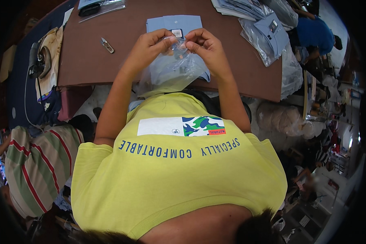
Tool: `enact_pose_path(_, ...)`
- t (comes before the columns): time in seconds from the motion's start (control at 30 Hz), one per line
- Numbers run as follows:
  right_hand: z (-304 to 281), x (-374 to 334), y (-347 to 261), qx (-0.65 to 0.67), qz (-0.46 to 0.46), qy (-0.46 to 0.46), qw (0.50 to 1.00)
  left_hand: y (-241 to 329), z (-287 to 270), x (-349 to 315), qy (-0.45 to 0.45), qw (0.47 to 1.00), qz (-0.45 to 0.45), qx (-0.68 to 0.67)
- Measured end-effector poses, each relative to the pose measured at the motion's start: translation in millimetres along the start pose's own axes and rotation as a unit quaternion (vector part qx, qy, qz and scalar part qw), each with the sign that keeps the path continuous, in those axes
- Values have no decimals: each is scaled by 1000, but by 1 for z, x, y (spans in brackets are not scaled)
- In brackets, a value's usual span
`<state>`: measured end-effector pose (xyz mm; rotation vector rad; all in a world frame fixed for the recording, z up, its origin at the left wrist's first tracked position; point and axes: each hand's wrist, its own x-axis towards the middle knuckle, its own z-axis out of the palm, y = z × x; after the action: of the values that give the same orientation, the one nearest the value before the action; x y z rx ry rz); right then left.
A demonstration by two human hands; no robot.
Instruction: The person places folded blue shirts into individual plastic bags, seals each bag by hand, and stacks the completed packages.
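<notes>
Both my hands pinch the upper edge of a clear plastic bag that hangs down toward my body. My left hand grips it with thumb and forefinger, and my right hand pinches it just to the right, fingers curled. Behind and under the bag a folded light-blue shirt lies on the brown table. It has a dark tag with a white label near the gap between my hands. The bag covers the shirt's near part, so I cannot tell whether any of it is inside.
Small thread snips lie left on the brown table. An iron stands on a cloth at far left. A bagged blue shirt and a folded stack sit at right. Other people are nearby.
</notes>
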<state>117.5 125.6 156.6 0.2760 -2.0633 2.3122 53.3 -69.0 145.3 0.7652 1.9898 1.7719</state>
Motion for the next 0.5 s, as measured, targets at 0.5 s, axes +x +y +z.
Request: enact_pose_path(0.5, 0, 6, 9, -203, -106, 84, 970, -8, -16, 29, 9, 997, -59, 48)
